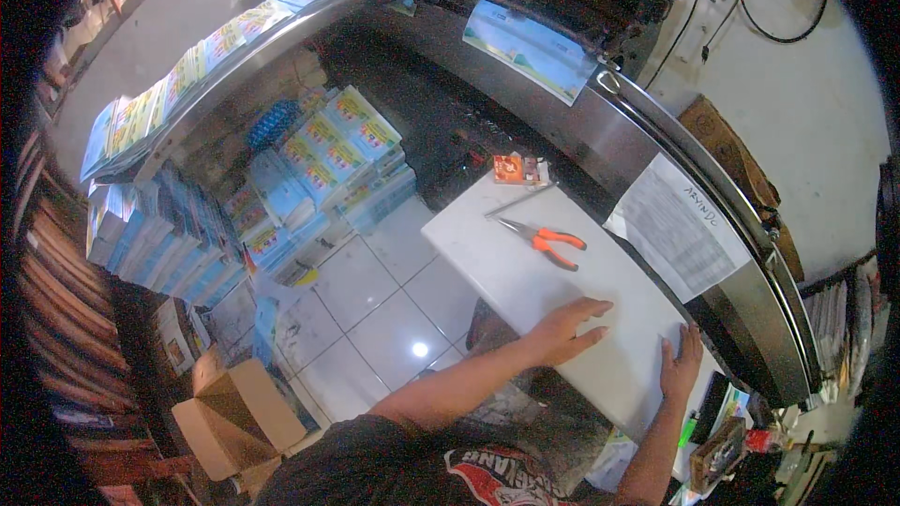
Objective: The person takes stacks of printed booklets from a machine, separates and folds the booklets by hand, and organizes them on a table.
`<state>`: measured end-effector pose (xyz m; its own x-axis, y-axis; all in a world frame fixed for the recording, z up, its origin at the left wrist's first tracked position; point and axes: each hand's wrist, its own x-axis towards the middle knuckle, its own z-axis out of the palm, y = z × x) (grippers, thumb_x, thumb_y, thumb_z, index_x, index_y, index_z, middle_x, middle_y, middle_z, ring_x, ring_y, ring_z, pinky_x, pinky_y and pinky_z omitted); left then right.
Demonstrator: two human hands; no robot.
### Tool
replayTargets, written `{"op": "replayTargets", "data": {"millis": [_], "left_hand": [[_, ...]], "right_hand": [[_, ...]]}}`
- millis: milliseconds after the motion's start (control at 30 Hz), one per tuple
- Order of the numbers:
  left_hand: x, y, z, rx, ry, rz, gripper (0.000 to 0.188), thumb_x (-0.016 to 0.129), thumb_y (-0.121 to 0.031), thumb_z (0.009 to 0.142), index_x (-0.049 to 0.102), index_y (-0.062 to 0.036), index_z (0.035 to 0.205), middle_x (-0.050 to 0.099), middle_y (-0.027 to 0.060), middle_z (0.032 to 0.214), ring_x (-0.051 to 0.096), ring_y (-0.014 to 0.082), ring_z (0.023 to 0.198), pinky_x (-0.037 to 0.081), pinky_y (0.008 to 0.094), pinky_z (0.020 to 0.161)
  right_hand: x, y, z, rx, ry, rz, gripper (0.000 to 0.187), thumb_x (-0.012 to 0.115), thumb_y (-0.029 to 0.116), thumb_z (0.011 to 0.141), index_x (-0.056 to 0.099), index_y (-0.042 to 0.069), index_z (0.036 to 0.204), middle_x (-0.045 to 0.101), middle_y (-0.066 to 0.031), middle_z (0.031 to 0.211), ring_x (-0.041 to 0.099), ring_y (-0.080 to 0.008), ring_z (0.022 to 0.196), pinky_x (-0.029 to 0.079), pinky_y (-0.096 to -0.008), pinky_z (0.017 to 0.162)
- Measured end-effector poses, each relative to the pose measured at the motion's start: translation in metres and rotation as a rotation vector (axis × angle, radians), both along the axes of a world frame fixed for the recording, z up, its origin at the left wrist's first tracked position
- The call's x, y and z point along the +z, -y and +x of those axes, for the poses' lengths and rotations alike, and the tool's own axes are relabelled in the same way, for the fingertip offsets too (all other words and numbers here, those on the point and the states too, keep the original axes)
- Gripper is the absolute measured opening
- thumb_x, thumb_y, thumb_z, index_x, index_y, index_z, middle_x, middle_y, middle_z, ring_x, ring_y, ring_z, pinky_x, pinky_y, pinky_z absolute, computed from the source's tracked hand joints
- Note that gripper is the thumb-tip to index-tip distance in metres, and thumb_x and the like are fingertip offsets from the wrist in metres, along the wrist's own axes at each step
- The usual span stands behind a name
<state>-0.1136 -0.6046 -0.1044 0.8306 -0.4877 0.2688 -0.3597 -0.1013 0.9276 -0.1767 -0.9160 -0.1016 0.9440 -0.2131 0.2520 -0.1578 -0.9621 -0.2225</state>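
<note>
A white tabletop (498,280) lies in front of me, and both my hands are on or just over it. My left hand (565,331) is near the table's left edge with its fingers stretched and the thumb apart, holding nothing. My right hand (682,363) rests flat by the far right edge, fingers extended. Beyond my left hand lie needle-nose pliers (540,242) with orange grips, their jaws pointing left. A thin metal rod (521,200) lies behind them. At the table's far end sits a small orange-and-white packet (509,170).
Stacks of printed booklets (323,155) stand on the tiled floor (375,310) at left; more printed sheets (216,47) line a shelf. An open cardboard box (239,420) is at lower left. A metal machine bar (647,136) borders the table, bearing a paper sheet (682,225).
</note>
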Motion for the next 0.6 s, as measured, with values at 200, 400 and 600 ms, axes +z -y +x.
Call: {"op": "replayTargets", "data": {"millis": [200, 400, 600], "left_hand": [[0.001, 0.000, -0.001, -0.009, -0.016, -0.003, 0.049, 0.058, -0.030, 0.093, 0.047, -0.0040, 0.134, 0.055, 0.0160, 0.124, 0.056, 0.0285, 0.112, 0.046, 0.0400, 0.095], [0.001, 0.003, 0.001, -0.019, -0.036, -0.010, 0.050, 0.058, -0.031, 0.093, 0.047, -0.0036, 0.134, 0.055, 0.0164, 0.123, 0.056, 0.0283, 0.113, 0.046, 0.0396, 0.096], [0.002, 0.000, 0.007, -0.001, -0.042, -0.035, 0.049, 0.058, -0.030, 0.093, 0.048, -0.0036, 0.133, 0.056, 0.0161, 0.122, 0.056, 0.0283, 0.113, 0.045, 0.0391, 0.097]], "right_hand": [[0.000, 0.000, -0.001, -0.003, -0.009, 0.007, 0.050, 0.064, 0.032, 0.088, 0.055, 0.002, 0.127, 0.041, -0.0178, 0.144, 0.036, -0.0368, 0.133, 0.027, -0.0457, 0.113], [0.005, -0.001, -0.001, -0.016, -0.025, -0.003, 0.048, 0.063, 0.025, 0.088, 0.054, 0.004, 0.130, 0.042, -0.0171, 0.145, 0.037, -0.0350, 0.134, 0.027, -0.0442, 0.112], [-0.003, 0.010, 0.011, -0.030, -0.047, 0.003, 0.048, 0.062, 0.025, 0.089, 0.052, -0.001, 0.129, 0.045, -0.0191, 0.142, 0.039, -0.0360, 0.133, 0.028, -0.0435, 0.112]]}}
